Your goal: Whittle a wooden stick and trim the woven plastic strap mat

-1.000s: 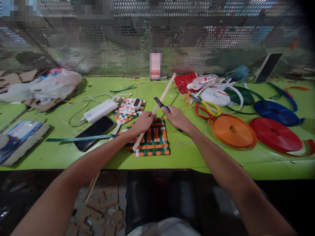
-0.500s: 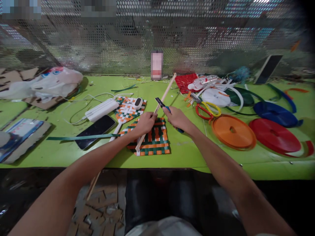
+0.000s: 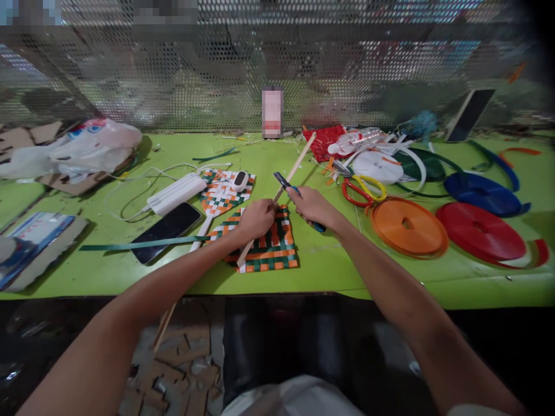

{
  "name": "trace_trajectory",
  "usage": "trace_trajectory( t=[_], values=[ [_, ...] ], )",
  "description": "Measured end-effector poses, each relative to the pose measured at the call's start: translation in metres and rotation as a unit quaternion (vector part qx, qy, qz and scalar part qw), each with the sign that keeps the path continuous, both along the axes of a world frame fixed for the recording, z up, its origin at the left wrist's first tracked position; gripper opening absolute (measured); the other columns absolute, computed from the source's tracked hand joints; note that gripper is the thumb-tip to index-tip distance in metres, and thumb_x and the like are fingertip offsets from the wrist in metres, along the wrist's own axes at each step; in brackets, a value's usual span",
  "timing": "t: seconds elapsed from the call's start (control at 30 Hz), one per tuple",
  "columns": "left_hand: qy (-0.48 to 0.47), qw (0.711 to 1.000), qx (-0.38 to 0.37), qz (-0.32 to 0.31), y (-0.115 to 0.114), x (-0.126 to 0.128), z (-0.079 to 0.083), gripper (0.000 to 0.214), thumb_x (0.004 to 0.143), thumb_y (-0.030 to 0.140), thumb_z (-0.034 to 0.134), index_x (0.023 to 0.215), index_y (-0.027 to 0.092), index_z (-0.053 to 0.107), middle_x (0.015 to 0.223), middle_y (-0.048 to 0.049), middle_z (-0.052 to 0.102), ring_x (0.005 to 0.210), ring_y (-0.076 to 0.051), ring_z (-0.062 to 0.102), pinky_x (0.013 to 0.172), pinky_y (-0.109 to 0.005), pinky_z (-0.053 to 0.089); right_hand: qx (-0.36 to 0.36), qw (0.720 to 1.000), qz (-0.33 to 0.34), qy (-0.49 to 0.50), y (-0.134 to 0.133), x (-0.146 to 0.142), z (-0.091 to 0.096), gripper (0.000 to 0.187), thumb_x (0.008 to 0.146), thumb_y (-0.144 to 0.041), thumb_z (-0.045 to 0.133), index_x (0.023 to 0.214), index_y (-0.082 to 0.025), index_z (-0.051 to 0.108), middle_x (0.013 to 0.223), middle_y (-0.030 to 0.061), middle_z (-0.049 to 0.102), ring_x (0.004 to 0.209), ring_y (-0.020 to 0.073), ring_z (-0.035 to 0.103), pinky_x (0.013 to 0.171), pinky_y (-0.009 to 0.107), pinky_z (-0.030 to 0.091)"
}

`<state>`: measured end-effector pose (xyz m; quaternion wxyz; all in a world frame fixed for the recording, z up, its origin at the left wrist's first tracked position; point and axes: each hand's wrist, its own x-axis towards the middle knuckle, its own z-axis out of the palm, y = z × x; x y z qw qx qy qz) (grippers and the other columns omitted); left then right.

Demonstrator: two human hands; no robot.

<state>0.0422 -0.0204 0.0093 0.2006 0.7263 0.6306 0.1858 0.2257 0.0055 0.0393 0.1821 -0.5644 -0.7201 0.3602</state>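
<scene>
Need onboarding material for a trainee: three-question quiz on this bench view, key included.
1. What does the right hand grip?
A) the orange coil
B) a blue-and-black tool
C) the power bank

2. True or false: the two handles of the scissors differ in colour.

3. Fill in: the left hand holds a wooden ____ over a woven panel.

Key: 1 B; 2 true (red and yellow); 3 stick.

L/R arms (image 3: 182,271) fwd, fingers (image 3: 267,210) curled
</scene>
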Motion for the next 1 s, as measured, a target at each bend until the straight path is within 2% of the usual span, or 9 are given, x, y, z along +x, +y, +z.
trace_trajectory(
  t=[0.13,0.37,0.53,0.83,1.0],
  values=[
    [-0.034,0.999,-0.008,0.006,0.0015,-0.0026,0.0007,0.034,0.101,0.032,0.046,0.072,0.02,0.058,0.073,-0.0062,0.061,0.068,-0.02,0.05,0.064,-0.032,0.03,-0.015,1.0,-0.002,0.003,0.0,-0.0006,0.0012,0.039,0.112,-0.047,0.036,0.084,-0.023,0.047,0.057,-0.0002,0.054,0.038,0.0122,0.048,0.038,0.025,0.036],
    [-0.094,0.995,-0.024,0.009,0.0051,-0.006,0.0045,0.039,0.101,0.033,0.048,0.063,0.021,0.046,0.064,-0.0019,0.053,0.063,-0.017,0.045,0.063,-0.032,0.027,-0.018,1.0,0.008,-0.008,-0.0022,0.0013,0.0028,0.04,0.112,-0.047,0.035,0.082,-0.023,0.045,0.057,0.0005,0.055,0.037,0.0121,0.048,0.037,0.025,0.037],
    [-0.118,0.992,-0.053,0.01,0.0073,-0.0078,0.0063,0.041,0.101,0.035,0.047,0.063,0.021,0.047,0.062,-0.0012,0.051,0.062,-0.017,0.046,0.062,-0.032,0.028,-0.029,1.0,0.009,-0.003,-0.0031,0.0013,0.0057,0.042,0.111,-0.049,0.037,0.078,-0.023,0.044,0.058,0.0025,0.058,0.038,0.0125,0.051,0.036,0.024,0.038],
    [-0.02,1.0,0.002,0.01,0.0039,-0.0018,0.0043,0.036,0.101,0.031,0.045,0.066,0.022,0.045,0.068,-0.0042,0.056,0.065,-0.019,0.047,0.064,-0.033,0.029,-0.016,1.0,0.003,0.012,-0.0015,-0.0003,-0.0018,0.042,0.112,-0.048,0.037,0.078,-0.023,0.044,0.056,0.0006,0.057,0.035,0.0114,0.049,0.036,0.024,0.039],
    [-0.033,0.999,-0.006,0.012,0.0058,-0.0041,0.0027,0.036,0.101,0.032,0.046,0.066,0.022,0.045,0.069,-0.0042,0.057,0.065,-0.019,0.047,0.064,-0.033,0.029,-0.022,0.999,0.006,0.023,-0.0024,-0.0016,-0.0029,0.043,0.111,-0.05,0.038,0.078,-0.023,0.043,0.054,-0.0003,0.055,0.034,0.0117,0.049,0.036,0.024,0.04]
  ],
)
